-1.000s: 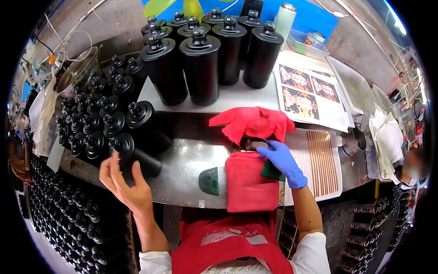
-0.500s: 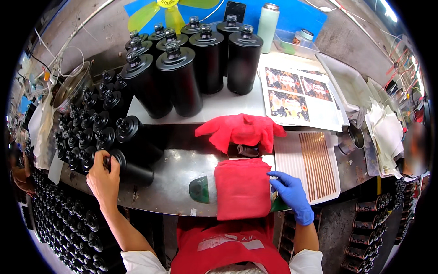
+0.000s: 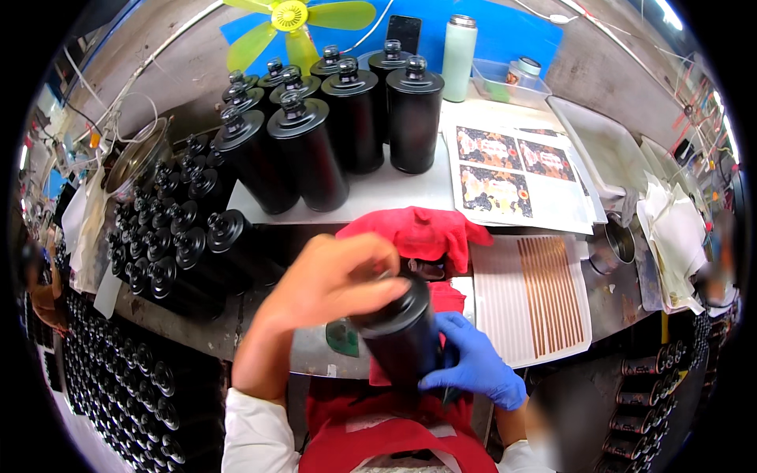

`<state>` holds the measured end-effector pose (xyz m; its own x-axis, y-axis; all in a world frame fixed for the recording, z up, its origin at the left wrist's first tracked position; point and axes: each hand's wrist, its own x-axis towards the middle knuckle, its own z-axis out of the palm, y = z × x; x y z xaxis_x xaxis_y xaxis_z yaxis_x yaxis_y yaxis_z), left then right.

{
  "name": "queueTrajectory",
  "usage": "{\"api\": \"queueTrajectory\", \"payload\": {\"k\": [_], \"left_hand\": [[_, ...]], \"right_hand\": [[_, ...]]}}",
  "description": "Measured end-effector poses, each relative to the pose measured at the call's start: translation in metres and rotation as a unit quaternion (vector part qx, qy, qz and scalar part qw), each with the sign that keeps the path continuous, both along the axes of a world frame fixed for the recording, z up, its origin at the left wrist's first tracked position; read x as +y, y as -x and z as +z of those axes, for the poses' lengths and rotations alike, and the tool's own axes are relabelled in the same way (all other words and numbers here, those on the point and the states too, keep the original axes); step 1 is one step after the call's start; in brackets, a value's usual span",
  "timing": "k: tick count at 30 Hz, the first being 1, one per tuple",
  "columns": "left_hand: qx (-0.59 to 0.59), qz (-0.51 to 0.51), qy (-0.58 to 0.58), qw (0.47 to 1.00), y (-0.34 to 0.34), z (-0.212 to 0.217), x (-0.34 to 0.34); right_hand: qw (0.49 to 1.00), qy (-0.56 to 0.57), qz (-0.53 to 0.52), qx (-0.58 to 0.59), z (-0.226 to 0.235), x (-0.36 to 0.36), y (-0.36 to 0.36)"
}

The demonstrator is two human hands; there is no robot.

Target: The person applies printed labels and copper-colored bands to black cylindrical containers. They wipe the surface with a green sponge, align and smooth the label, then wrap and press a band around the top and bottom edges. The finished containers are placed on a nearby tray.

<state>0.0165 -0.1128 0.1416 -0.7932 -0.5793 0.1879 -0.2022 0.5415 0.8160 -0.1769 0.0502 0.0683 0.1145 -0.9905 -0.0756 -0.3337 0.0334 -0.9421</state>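
Observation:
Over the red cloth stack (image 3: 449, 298), a black bottle (image 3: 400, 343) is held tilted between my hands. My bare left hand (image 3: 335, 280) is closed at its top, around the narrow neck, which the fingers mostly hide. Wearing a blue glove, my right hand (image 3: 477, 366) grips the lower side of the bottle. A dark thing peeks out under the gloved fingers, too hidden to name. Behind the bottle lies a crumpled red cloth (image 3: 414, 229). A dark green flat piece (image 3: 341, 337) rests on the metal table, left of the bottle.
Several black bottles (image 3: 307, 158) stand on a white board (image 3: 367, 189); more (image 3: 181, 229) crowd the left. At right lie printed sheets (image 3: 493, 169) and a white sheet with brown strips (image 3: 544, 296). Behind are a yellow-green fan (image 3: 289, 16) and a pale green flask (image 3: 460, 59).
My left hand has brought a black bottle from the left group to the middle, above the red cloth stack. My right hand has moved slightly left and taken hold of its side.

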Motion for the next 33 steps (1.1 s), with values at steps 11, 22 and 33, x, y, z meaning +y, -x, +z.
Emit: {"api": "queueTrajectory", "payload": {"k": [11, 22, 33], "left_hand": [[0.226, 0.107, -0.428, 0.869, 0.036, -0.144, 0.057], [0.213, 0.077, -0.405, 0.886, 0.038, -0.139, 0.052], [0.164, 0.150, -0.050, 0.974, 0.019, -0.114, 0.036]], "right_hand": [[0.789, -0.081, -0.494, -0.356, -0.068, -0.074, 0.138], [0.767, -0.011, -0.588, -0.256, -0.087, -0.100, 0.142], [0.889, 0.142, -0.380, 0.213, 0.067, -0.046, 0.052]]}}
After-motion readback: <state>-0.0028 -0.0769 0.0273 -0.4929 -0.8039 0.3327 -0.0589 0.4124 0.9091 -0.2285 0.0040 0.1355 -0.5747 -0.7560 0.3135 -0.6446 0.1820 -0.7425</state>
